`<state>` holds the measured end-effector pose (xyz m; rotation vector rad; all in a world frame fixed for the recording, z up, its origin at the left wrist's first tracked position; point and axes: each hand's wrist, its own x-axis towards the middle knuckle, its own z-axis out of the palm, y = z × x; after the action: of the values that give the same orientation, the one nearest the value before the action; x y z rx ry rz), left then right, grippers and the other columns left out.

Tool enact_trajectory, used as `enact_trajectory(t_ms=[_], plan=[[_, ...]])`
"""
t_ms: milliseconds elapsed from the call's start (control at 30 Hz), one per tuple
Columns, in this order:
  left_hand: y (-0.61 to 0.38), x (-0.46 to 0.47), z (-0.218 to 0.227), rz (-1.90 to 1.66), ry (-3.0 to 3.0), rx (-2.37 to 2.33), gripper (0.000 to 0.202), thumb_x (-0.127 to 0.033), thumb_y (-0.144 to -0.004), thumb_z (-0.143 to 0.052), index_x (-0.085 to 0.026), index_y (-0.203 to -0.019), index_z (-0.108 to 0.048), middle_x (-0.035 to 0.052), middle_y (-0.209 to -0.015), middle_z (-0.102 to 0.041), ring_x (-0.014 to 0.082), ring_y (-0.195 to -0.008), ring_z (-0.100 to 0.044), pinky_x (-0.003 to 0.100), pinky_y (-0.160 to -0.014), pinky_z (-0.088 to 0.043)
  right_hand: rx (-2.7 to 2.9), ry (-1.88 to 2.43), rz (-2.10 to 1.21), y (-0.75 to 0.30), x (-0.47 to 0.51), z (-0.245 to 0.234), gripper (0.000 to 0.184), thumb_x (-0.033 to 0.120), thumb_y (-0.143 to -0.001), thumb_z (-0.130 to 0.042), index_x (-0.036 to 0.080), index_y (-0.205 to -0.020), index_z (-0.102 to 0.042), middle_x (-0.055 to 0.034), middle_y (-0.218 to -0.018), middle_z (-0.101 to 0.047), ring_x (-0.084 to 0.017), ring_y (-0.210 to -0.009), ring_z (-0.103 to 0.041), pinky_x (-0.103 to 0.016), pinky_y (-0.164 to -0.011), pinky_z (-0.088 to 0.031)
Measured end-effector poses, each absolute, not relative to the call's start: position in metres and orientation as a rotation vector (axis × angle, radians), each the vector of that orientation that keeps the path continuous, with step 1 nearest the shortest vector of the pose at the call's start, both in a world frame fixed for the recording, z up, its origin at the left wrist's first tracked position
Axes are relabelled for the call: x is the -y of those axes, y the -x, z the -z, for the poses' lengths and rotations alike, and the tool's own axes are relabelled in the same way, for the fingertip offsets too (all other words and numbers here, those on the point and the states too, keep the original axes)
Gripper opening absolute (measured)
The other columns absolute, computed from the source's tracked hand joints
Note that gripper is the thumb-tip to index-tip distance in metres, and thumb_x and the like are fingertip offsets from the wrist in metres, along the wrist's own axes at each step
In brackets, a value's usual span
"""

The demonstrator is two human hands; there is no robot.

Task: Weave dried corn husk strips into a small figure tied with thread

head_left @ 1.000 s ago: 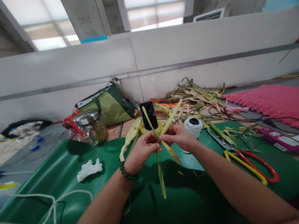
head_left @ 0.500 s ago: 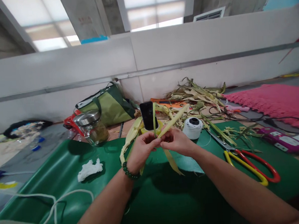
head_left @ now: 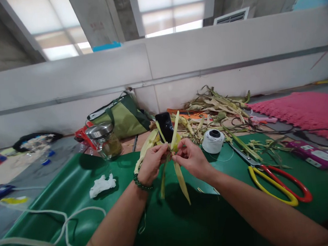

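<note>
My left hand (head_left: 151, 164) and my right hand (head_left: 191, 159) meet above the green mat (head_left: 188, 226), both pinched on crossed strips of corn husk (head_left: 181, 178). Two strip ends point up past a black phone (head_left: 165, 126); two hang down toward the mat. A green bead bracelet (head_left: 141, 184) sits on my left wrist. A spool of white thread (head_left: 213, 141) stands just right of my right hand.
Red-and-yellow scissors (head_left: 280, 186) lie at the right on the mat. A husk pile (head_left: 216, 106) lies by the wall, near a green bag (head_left: 121, 116) and a glass jar (head_left: 103, 140). A crumpled tissue (head_left: 101, 184), white cord (head_left: 56, 231) and pink mat (head_left: 303, 111) are nearby.
The husk strips have been turned and folded between my fingers; the long lower strip now hangs shorter and the upper ends stand closer together. Both hands stay pinched at the crossing.
</note>
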<state>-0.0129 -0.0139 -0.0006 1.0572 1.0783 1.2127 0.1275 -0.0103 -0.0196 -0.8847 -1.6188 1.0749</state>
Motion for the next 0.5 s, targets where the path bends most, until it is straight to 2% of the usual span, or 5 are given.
enact_trajectory(t_ms=[167,267,400,500], plan=[[0.0191,0.0137,-0.0032,-1.197,-1.07,-1.13,0.04,-0.051,-0.056,-0.077,-0.013,-0.06,-0.063,-0.0016,-0.055,-0.056,0.0082,-0.053,-0.052,0.019,-0.049,-0.038,1.545,0.852,-1.23,-0.1287,0.0047,0.0211,0.029,0.027,-0.065,-0.064,0.023,-0.078,-0.038,0.0072,-0.056,-0.054,-0.011,-0.049,-0.052,-0.025,-0.048,-0.042],[0.0187,0.0156,-0.0053,-1.167,-1.1,-1.166,0.034,-0.045,-0.06,-0.076,-0.014,-0.064,-0.065,-0.0003,-0.059,-0.059,0.0087,-0.056,-0.054,0.019,-0.049,-0.038,1.526,0.822,-1.273,-0.1298,0.0042,0.0204,0.03,0.029,-0.066,-0.065,0.023,-0.077,-0.038,0.0077,-0.056,-0.053,-0.009,-0.047,-0.05,-0.023,-0.047,-0.04],[0.0162,0.0168,-0.0062,-1.158,-1.167,-1.141,0.028,-0.035,-0.054,-0.079,-0.014,-0.062,-0.062,-0.0023,-0.054,-0.057,0.0067,-0.048,-0.048,0.02,-0.047,-0.037,1.533,0.793,-1.279,-0.1301,0.0053,0.02,0.028,0.027,-0.067,-0.066,0.022,-0.076,-0.039,0.0078,-0.057,-0.051,-0.008,-0.049,-0.049,-0.021,-0.046,-0.038],[0.0155,0.0163,-0.0049,-1.195,-1.196,-1.128,0.029,-0.034,-0.052,-0.08,-0.014,-0.057,-0.059,-0.0036,-0.05,-0.053,0.0067,-0.047,-0.046,0.021,-0.048,-0.038,1.585,0.802,-1.254,-0.1309,0.0051,0.0201,0.027,0.026,-0.067,-0.067,0.022,-0.075,-0.042,0.0082,-0.056,-0.049,-0.008,-0.049,-0.05,-0.021,-0.046,-0.039]])
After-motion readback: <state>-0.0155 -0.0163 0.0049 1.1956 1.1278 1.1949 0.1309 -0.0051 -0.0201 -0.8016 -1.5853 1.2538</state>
